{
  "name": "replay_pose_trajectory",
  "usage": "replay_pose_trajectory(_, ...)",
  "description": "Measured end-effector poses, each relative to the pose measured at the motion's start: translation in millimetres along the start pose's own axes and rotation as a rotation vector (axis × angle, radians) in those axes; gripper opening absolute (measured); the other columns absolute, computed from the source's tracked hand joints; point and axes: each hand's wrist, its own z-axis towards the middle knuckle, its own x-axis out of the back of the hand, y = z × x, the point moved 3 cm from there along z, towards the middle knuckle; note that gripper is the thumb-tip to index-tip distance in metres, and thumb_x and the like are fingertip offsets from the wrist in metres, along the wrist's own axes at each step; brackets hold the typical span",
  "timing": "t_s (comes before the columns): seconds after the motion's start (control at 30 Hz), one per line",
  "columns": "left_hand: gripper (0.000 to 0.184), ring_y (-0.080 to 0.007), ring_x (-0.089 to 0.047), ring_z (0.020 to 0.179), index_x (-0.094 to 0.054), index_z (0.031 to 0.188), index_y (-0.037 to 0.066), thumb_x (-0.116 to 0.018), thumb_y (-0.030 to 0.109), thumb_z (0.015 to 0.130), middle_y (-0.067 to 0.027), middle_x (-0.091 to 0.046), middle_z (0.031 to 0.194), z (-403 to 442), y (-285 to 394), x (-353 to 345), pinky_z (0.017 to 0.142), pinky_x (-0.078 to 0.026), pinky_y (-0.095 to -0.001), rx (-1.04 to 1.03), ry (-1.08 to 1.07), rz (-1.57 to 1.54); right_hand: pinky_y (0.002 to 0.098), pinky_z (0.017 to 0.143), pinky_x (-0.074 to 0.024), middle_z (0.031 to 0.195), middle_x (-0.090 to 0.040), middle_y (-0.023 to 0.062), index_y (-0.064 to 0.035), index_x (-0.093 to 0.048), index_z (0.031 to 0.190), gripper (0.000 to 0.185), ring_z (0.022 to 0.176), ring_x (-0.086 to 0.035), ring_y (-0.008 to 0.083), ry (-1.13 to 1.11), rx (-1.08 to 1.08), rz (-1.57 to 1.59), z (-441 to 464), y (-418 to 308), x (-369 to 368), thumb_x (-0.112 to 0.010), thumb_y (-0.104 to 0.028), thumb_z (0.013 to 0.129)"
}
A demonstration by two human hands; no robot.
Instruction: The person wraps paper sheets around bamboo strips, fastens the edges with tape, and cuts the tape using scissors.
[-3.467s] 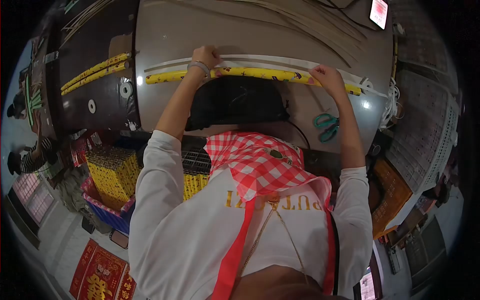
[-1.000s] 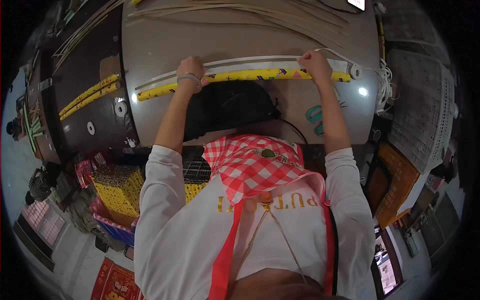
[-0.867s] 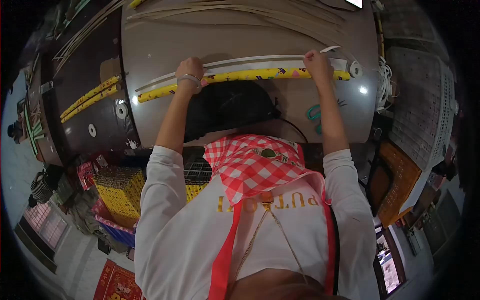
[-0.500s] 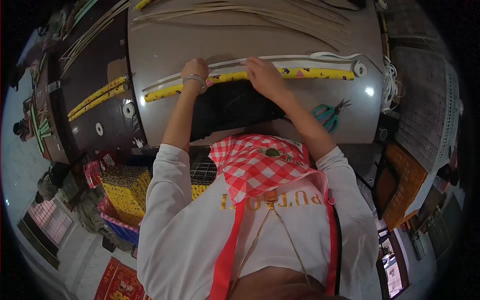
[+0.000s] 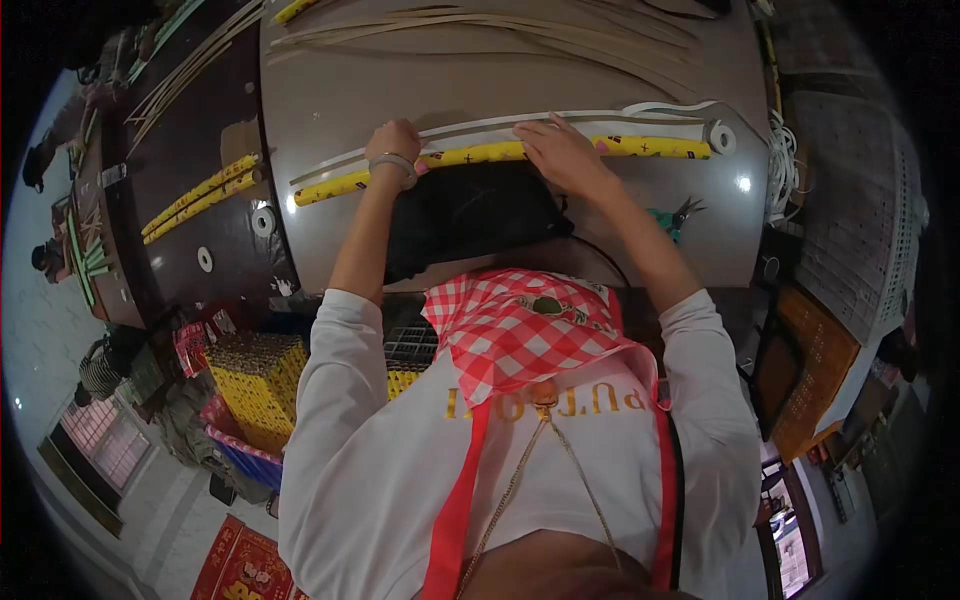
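A long yellow patterned roll (image 5: 455, 157) lies crosswise on the table, with a thin flat strip (image 5: 480, 126) edged in white tape just behind it. My left hand (image 5: 392, 150), wearing a bangle, is closed over the strip near its left part; the fingertips are partly hidden. My right hand (image 5: 562, 155) lies across the roll and strip with its fingers stretched out. The strip's white tape runs to a tape roll (image 5: 721, 138) at the right end. Teal-handled scissors (image 5: 670, 222) lie partly behind my right forearm. A black cloth-like item (image 5: 480, 215) sits in front of the roll.
Long thin wooden strips (image 5: 480, 20) lie across the back of the table (image 5: 400, 75). On the dark table to the left are two yellow rolls (image 5: 200, 200) and two tape rolls (image 5: 263, 221). A bin with a yellow stack (image 5: 258, 385) stands below left; an orange crate (image 5: 815, 345) stands right.
My right hand has moved to the right along the roll and its fingers have opened out flat. My left hand stays at nearly the same spot. More of the scissors is now covered by my forearm.
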Motion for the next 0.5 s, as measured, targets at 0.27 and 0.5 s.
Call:
replay_pose_trajectory(0.27, 0.022, -0.0289, -0.058, 0.087, -0.061, 0.086, 0.012, -0.064, 0.028, 0.071, -0.0119, -0.062, 0.088, -9.3, 7.7, 7.2, 0.074, -0.047, -0.0385, 0.048, -0.015, 0.063, 0.0384, 0.099, -0.0288, 0.11, -0.054, 0.0074, -0.0053, -0.053, 0.107, 0.027, 0.101, -0.05, 0.0234, 0.025, -0.106, -0.13, -31.5, 29.7, 29.1, -0.04, -0.016, 0.086)
replay_pose_trajectory(0.5, 0.013, -0.0344, -0.055, 0.086, -0.055, 0.082, 0.007, -0.059, 0.013, 0.071, -0.016, -0.06, 0.087, -9.5, 22.3, -1.6, 0.072, -0.046, -0.0416, -0.045, 0.187, 0.078, 0.0381, 0.094, -0.0344, 0.103, -0.057, 0.0089, -0.0051, -0.056, 0.1, 0.024, 0.096, -0.052, 0.0259, 0.272, -0.254, -0.033, -45.6, 43.8, 19.5, -0.043, -0.017, 0.084)
